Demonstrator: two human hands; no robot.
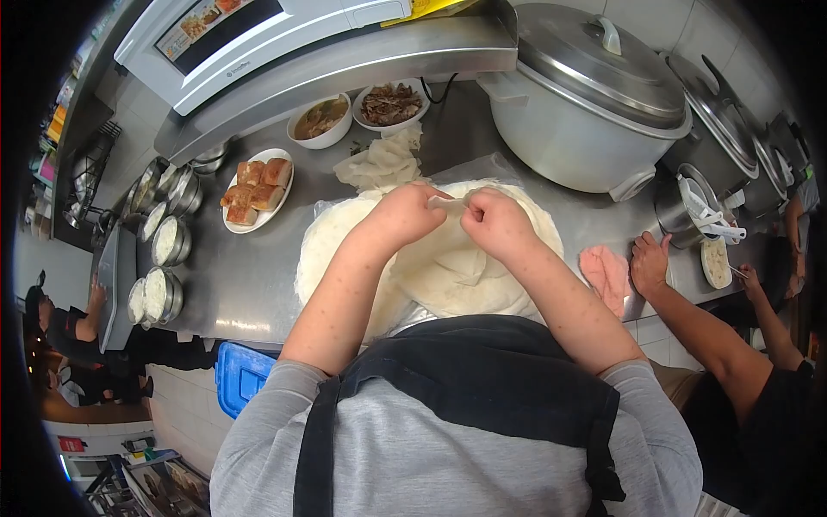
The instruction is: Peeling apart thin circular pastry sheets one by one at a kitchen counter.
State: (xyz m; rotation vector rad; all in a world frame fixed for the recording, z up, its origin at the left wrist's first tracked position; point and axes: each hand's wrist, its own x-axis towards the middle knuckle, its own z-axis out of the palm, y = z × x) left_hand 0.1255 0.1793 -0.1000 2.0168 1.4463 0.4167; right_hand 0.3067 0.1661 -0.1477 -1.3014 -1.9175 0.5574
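Note:
My left hand [413, 212] and my right hand [496, 218] pinch the far edge of a thin, pale wrapper sheet [455, 223] between fingers and thumbs. The hands are close together, with the held edge just above the pile. Beneath them spreads a wide stack of round, thin wrapper sheets [336, 252] on clear plastic. One sheet in the stack lies creased near the middle. Beyond my left hand sits a crumpled heap of the same thin sheets [381, 158]. My forearms hide part of the stack.
An oval plate of browned meat pieces [258, 190], a soup bowl [320, 121] and a bowl of dark shreds [391, 105] stand behind. Metal bowls [169, 240] line the left. A large lidded cooker [581, 116] is back right. A co-worker's hand [649, 262] rests beside a pink cloth [605, 278].

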